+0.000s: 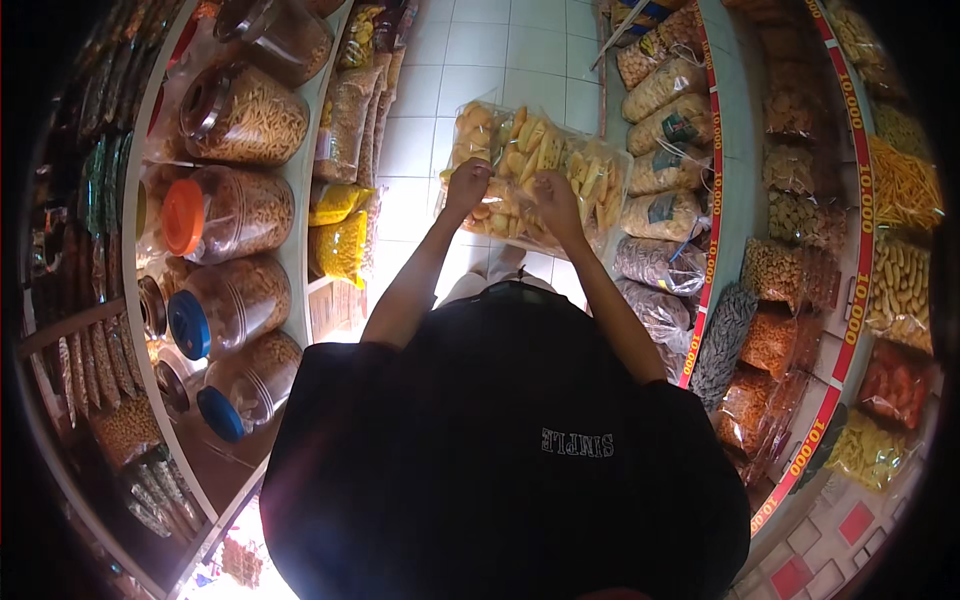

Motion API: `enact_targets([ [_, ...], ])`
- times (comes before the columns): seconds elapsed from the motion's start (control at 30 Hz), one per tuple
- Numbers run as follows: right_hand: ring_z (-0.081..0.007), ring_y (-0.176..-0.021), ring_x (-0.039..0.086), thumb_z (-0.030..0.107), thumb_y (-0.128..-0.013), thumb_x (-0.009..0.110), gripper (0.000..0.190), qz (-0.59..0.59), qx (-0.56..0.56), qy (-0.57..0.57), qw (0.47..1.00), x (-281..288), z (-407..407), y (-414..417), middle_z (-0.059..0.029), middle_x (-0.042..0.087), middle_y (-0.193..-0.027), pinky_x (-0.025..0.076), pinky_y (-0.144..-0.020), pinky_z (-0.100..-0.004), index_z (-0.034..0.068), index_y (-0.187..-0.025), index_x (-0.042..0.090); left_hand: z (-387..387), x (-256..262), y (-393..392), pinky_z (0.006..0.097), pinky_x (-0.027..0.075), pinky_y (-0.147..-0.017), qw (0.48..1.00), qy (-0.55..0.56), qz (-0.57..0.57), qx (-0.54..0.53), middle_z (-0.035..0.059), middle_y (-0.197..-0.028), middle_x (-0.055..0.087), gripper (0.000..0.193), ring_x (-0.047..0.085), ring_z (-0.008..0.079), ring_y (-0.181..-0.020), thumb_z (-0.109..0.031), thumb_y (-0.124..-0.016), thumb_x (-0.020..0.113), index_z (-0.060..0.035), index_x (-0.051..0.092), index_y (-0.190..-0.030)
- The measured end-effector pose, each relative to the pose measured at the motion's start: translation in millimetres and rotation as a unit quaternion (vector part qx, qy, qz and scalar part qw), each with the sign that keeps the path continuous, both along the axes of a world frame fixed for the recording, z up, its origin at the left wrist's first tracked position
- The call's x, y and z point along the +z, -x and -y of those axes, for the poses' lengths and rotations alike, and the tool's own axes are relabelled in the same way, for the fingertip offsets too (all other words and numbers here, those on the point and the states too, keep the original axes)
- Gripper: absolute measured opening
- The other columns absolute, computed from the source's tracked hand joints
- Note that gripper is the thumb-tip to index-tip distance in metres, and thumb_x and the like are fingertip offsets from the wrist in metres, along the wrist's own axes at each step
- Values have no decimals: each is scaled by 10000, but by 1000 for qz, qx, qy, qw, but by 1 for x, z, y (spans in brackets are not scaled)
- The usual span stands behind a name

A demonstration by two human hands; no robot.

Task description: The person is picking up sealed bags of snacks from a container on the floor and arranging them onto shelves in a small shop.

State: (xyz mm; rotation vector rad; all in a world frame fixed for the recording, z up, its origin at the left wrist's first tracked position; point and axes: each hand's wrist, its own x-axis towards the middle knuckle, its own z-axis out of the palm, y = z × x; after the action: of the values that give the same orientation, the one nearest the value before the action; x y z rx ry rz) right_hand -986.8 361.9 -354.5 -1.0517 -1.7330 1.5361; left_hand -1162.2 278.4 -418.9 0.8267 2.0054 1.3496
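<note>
Several clear plastic bags of pale yellow crackers or chips hang in front of me over the tiled floor. At the left is a bag with rounded pieces (474, 126); beside it a bag with longer, speckled pieces (534, 142); at the right another bag of chips (600, 176). My left hand (468, 187) has its fingers curled on the plastic of the left bag. Close by, my right hand (556, 204) is also curled, gripping plastic between the middle and right bags. Which bag edges each hand pinches is partly hidden.
Along the left, a shelf (300, 247) bears lidded plastic jars (232, 217) of snacks, with yellow packets (339, 244) beside it. Bagged snacks (664, 172) line the right shelf behind a red price strip (716, 150). A grey fluffy duster (724, 345) lies there. White floor tiles (476, 45) run between.
</note>
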Motion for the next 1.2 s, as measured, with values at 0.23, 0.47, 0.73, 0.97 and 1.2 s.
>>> enact_targets([
  [0.23, -359, -1079, 436, 370, -846, 537, 372, 391, 188, -331, 838, 12, -14, 10, -179, 510, -1103, 353, -872, -496, 169, -1155, 587, -41, 4, -11, 362, 493, -713, 978, 158, -115, -78, 149, -821, 648, 336, 634, 293, -782, -339, -774, 630, -24, 620, -891],
  [0.47, -327, -940, 469, 317, -807, 580, 315, 331, 122, -349, 868, 9, -24, -7, -135, 537, -956, 386, -781, -453, 125, -1056, 612, -67, 12, -24, 417, 483, -717, 948, 250, -181, -82, 170, -874, 637, 431, 617, 341, -841, -329, -710, 703, -49, 562, -1006],
  [0.73, -317, -890, 495, 263, -804, 589, 245, 287, 48, -308, 906, 3, -27, -20, -122, 551, -919, 404, -760, -436, 100, -977, 643, -82, 16, -27, 428, 470, -714, 975, 116, -183, -48, 185, -855, 613, 334, 606, 357, -835, -241, -728, 681, -46, 491, -921],
  [0.97, -314, -908, 504, 250, -785, 615, 226, 269, 28, -348, 898, -6, -22, -22, -127, 553, -961, 421, -770, -421, 89, -934, 670, -35, 95, 7, 363, 477, -725, 993, -35, -115, 13, 153, -845, 582, 235, 603, 289, -801, -129, -801, 638, -11, 477, -926],
  [1.2, -303, -989, 458, 263, -784, 620, 239, 277, 50, -301, 911, -6, -20, -20, -125, 510, -1028, 405, -810, -431, 90, -941, 670, 55, 158, 7, 336, 513, -809, 971, -154, 181, 3, 52, -945, 500, 147, 539, 125, -836, -66, -889, 550, -46, 437, -981],
])
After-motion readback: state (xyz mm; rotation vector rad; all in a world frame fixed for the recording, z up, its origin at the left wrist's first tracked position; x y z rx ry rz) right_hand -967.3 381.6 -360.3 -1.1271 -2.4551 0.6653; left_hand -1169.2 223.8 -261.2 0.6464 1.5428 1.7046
